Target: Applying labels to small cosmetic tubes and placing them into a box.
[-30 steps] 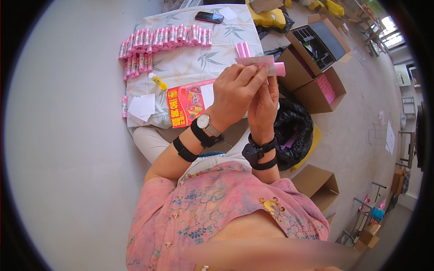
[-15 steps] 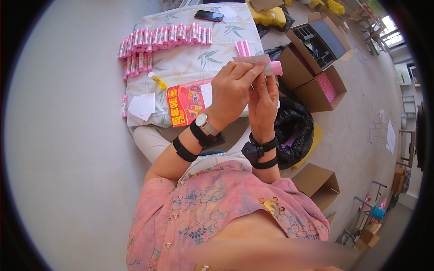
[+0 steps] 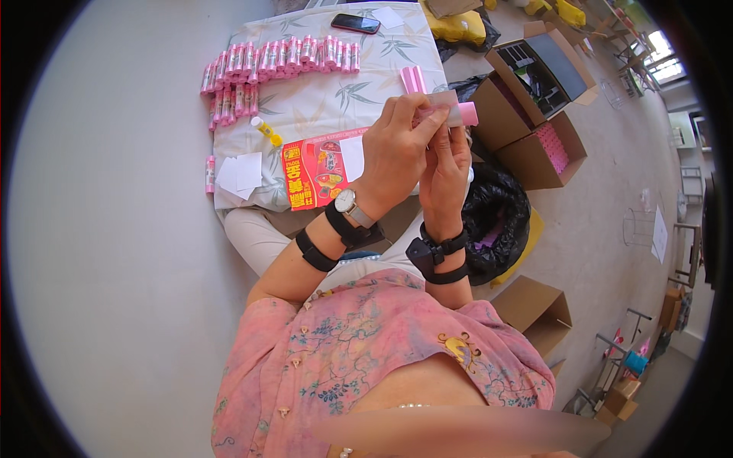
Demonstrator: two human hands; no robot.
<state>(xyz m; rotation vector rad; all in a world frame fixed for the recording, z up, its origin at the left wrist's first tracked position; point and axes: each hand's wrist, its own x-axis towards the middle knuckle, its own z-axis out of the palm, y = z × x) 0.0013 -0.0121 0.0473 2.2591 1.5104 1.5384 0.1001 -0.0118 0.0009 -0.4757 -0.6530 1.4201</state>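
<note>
The pink tube (image 3: 458, 112) is held up in the air between both hands, above the near right corner of the cloth-covered counter (image 3: 359, 91). A pale label (image 3: 441, 99) lies against the tube's upper side. The left hand (image 3: 397, 149) has its grip closed over the tube from above, fingers curled round the label end. The right hand (image 3: 447, 172) comes up from below with its fingertips pinched on the same tube, so both hands touch it and each other.

Just behind the hands, a pair of pink tubes (image 3: 413, 79) stands near the counter's right edge. Along the far edge runs a long row of pink tubes (image 3: 282, 57), turning down the left edge. A red printed card (image 3: 317, 172) lies at the near edge with a white slip (image 3: 352, 156) on it, and more white slips (image 3: 240, 174) lie near the left corner. A small yellow glue stick (image 3: 267, 131) lies between the row and the card. A dark phone (image 3: 355, 23) sits at the far edge.

On the floor to the right are open cardboard boxes (image 3: 534, 99) and a black bag (image 3: 496, 217).
</note>
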